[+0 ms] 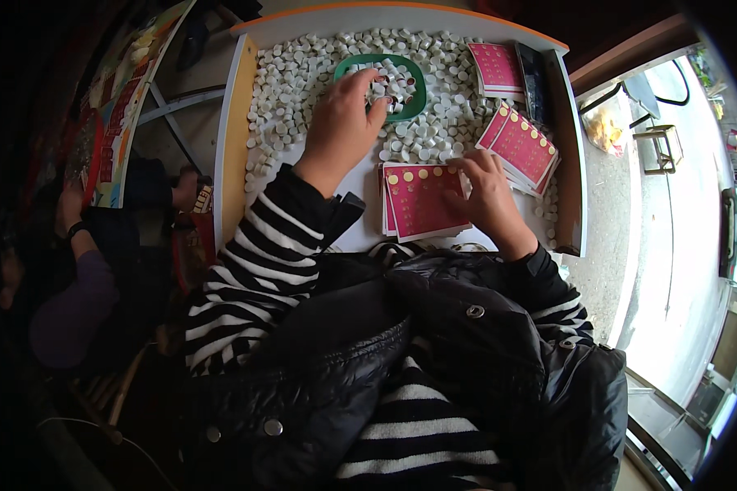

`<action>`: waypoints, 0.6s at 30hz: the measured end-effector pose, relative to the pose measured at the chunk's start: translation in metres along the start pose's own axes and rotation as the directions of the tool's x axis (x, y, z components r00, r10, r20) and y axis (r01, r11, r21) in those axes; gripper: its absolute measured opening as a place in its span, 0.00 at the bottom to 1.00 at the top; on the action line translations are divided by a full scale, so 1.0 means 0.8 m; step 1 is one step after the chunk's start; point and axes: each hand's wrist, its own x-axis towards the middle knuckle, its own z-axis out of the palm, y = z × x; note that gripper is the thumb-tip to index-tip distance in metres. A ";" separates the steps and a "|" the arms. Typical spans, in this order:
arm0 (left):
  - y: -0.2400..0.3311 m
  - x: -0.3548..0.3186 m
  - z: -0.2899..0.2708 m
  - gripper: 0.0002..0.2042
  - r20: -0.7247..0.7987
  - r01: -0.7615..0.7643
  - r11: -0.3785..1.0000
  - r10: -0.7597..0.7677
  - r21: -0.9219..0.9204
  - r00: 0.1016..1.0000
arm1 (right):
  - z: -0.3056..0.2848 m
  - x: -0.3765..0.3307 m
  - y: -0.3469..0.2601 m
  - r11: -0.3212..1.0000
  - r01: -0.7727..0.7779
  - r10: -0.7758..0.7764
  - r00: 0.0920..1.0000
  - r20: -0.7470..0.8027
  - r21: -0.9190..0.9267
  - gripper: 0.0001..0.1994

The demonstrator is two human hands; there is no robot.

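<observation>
My left hand (348,119) reaches over the near left side of a green tray (418,102), its thumb and forefinger apart. White caps (395,75) fill the tray, and a few dark red faces show among them. My right hand (493,196) rests on the right edge of a stack of red cards (418,204), fingers spread and bent at the card's upper right corner. Round gold discs (407,176) run in a row along the top of the uppermost card. Whether a small piece lies under the right fingertips is hidden.
Loose white caps (291,78) cover much of a shallow box with an orange-edged far wall (401,10). More red cards (520,143) lie at its right, beside a black flat object (531,82). To the left, another person's hand (70,209) is at a colourful board (127,106).
</observation>
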 end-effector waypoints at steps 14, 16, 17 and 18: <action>0.030 -0.086 0.032 0.11 0.273 -0.142 0.985 0.112 0.095 0.956 | 0.004 0.013 0.010 0.998 0.063 -0.066 0.989 0.131 0.023 0.19; 0.027 -0.084 0.034 0.10 0.313 -0.088 0.994 0.064 0.060 0.947 | 0.003 0.014 0.007 0.998 0.059 -0.060 0.989 0.136 0.014 0.18; 0.027 -0.081 0.035 0.09 0.354 -0.029 0.999 0.017 0.029 0.935 | 0.003 0.016 0.006 0.998 0.056 -0.056 0.988 0.142 0.006 0.17; 0.027 -0.078 0.035 0.09 0.395 0.031 1.000 -0.029 0.001 0.918 | 0.003 0.017 0.007 0.999 0.054 -0.053 0.988 0.148 -0.002 0.16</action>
